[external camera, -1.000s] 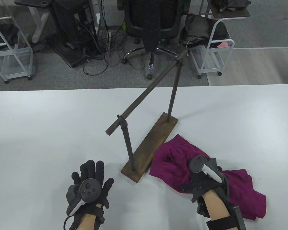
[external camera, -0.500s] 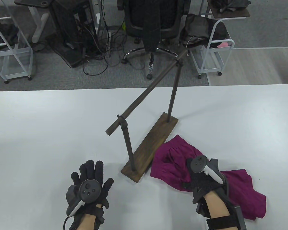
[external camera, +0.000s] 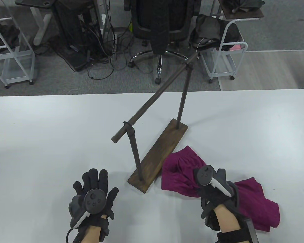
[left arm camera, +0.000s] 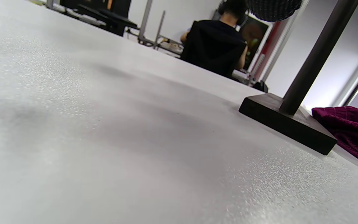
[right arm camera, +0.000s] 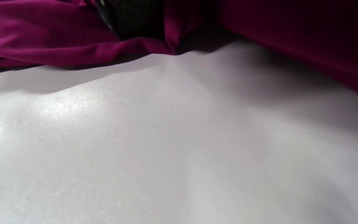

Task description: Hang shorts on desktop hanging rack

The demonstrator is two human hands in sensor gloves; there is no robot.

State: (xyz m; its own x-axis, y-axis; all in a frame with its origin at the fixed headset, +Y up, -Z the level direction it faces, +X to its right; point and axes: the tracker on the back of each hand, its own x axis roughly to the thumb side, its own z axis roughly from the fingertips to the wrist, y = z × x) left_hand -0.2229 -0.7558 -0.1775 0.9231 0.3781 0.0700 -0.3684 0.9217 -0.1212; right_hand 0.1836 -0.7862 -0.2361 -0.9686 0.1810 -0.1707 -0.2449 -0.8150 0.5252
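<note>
The magenta shorts (external camera: 179,168) lie crumpled on the white table, just right of the rack's base. My right hand (external camera: 202,189) is on top of them and grips a bunch of the fabric. In the right wrist view the shorts (right arm camera: 42,34) are gathered around a dark gloved finger (right arm camera: 132,18) and raised off the table. The dark wooden rack has a slanted top bar (external camera: 154,98) on two posts and a flat base (external camera: 159,157). My left hand (external camera: 96,184) lies flat on the table with fingers spread, left of the base and holding nothing. The left wrist view shows the base (left arm camera: 287,124), a post (left arm camera: 315,59) and the shorts (left arm camera: 353,130).
The white table (external camera: 40,139) stretches wide to the left and behind the rack. Beyond its far edge stand an office chair (external camera: 159,22), white wire carts (external camera: 223,58) and tangled cables on the floor.
My right hand has drawn slightly left and toward me with the shorts, bunching the fabric and pulling it away from the rack base. My left hand has barely shifted.
</note>
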